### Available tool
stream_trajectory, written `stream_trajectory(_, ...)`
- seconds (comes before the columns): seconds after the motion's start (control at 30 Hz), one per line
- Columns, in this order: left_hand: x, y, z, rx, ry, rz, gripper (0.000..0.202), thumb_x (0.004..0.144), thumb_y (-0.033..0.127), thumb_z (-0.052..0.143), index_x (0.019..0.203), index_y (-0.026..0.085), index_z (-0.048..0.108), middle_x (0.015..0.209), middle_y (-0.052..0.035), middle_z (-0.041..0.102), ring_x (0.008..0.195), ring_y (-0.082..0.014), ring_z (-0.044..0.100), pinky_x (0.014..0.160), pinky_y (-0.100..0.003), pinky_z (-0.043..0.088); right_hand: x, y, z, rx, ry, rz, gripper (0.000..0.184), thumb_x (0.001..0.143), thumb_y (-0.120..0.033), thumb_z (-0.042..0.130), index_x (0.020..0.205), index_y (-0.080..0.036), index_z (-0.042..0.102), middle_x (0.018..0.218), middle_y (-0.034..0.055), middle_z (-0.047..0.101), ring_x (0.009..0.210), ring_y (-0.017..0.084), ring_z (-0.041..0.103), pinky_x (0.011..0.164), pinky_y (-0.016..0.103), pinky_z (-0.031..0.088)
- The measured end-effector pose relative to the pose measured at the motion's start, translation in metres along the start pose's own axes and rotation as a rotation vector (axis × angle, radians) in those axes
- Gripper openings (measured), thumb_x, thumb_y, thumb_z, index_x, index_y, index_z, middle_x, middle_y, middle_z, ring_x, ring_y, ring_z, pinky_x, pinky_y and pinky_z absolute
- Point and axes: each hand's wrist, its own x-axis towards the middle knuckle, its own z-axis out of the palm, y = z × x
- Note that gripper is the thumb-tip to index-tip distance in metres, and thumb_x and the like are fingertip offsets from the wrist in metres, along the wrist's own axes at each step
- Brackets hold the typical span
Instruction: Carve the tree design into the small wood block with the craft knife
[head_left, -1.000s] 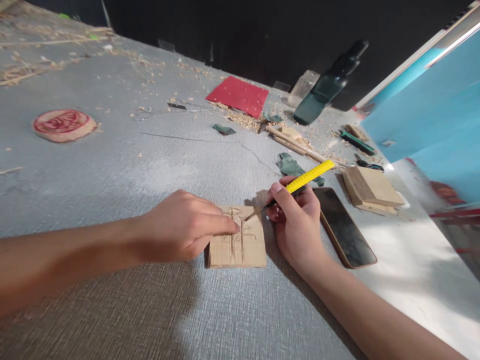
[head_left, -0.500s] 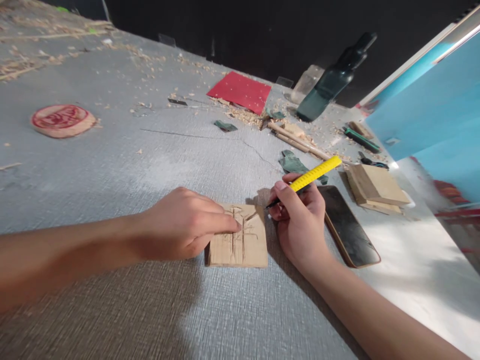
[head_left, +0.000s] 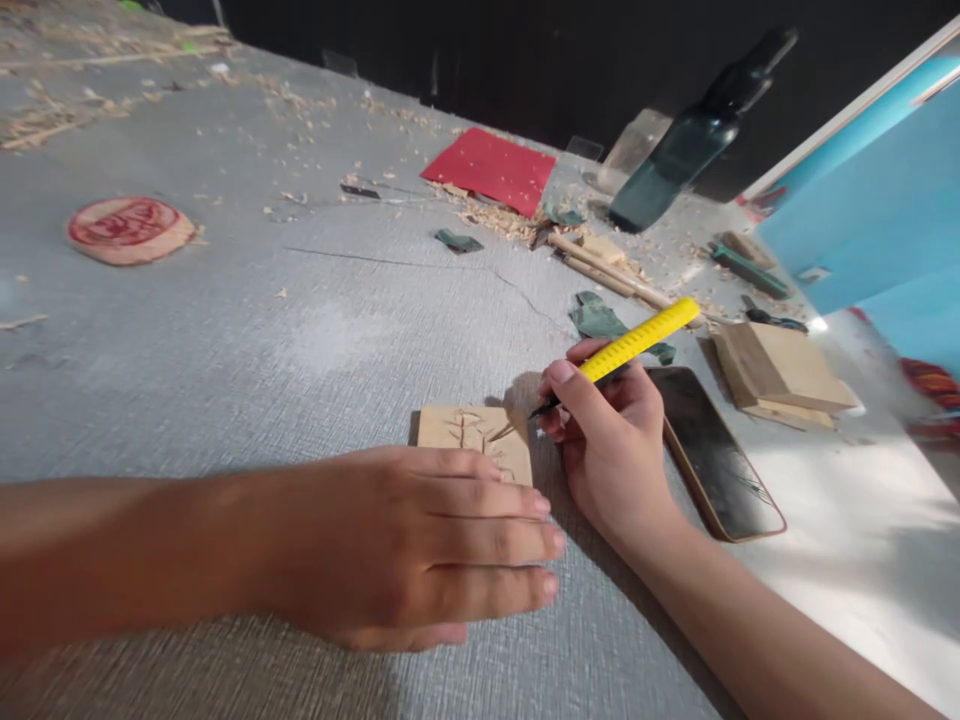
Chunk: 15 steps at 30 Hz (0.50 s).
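A small square wooden block (head_left: 435,425) with carved lines lies flat on the grey table. My left hand (head_left: 420,545) is stretched over its near part, fingers extended and pointing right, hiding much of the carving; whether the palm touches the wood I cannot tell. Pinched in my right hand (head_left: 611,430) is a yellow craft knife (head_left: 641,338), its dark tip pointing down and left near the block's upper right corner. A phone (head_left: 716,455) lies just right of that hand.
Beyond the hands are a red sheet (head_left: 491,170), wood shavings, green scraps (head_left: 596,315) and thin sticks (head_left: 607,268). A dark bottle (head_left: 675,160) stands at the back. Stacked wooden blocks (head_left: 784,370) sit at right, a round carved wood piece (head_left: 131,230) at left.
My left hand has moved from pointing at the carving with one finger to lying across the block's near part with fingers extended. The right hand still holds the knife in about the same place.
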Motion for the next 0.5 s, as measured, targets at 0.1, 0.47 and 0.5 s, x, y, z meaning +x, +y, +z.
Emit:
stream_trajectory(0.1, 0.0004, 0.0007, 0.0033, 0.014, -0.071, 0.000, 0.044, 0.107, 0.026, 0.039, 0.148, 0.018, 0.054, 0.160, -0.0017, 0.046, 0.152, -0.0162, 0.037, 0.124, -0.033, 0.041, -0.0004, -0.0015, -0.0010, -0.014, -0.055, 0.008, 0.033, 0.081, -0.034, 0.086, 0.093, -0.023, 0.058, 0.072, -0.0033, 0.062, 0.052, 0.010, 0.055, 0.045, 0.022, 0.045)
stream_trajectory(0.47, 0.0030, -0.0013, 0.0035, -0.028, -0.038, -0.041, 0.037, 0.108, 0.022, 0.042, 0.138, 0.021, 0.064, 0.153, 0.0005, 0.054, 0.145, -0.0122, 0.047, 0.122, -0.027, 0.044, 0.0009, -0.0031, -0.0023, -0.009, -0.149, 0.048, 0.025, 0.086, -0.028, 0.083, 0.092, -0.024, 0.059, 0.070, -0.0021, 0.070, 0.049, 0.010, 0.058, 0.045, 0.019, 0.048)
stream_trajectory(0.5, 0.0029, -0.0014, 0.0033, -0.029, -0.032, -0.043, 0.036, 0.107, 0.022, 0.044, 0.136, 0.022, 0.065, 0.153, 0.0006, 0.054, 0.145, -0.0118, 0.048, 0.121, -0.027, 0.046, 0.0008, -0.0033, -0.0025, -0.006, -0.162, 0.057, 0.024, 0.086, -0.028, 0.083, 0.092, -0.024, 0.060, 0.071, -0.0018, 0.070, 0.049, 0.010, 0.059, 0.045, 0.019, 0.049)
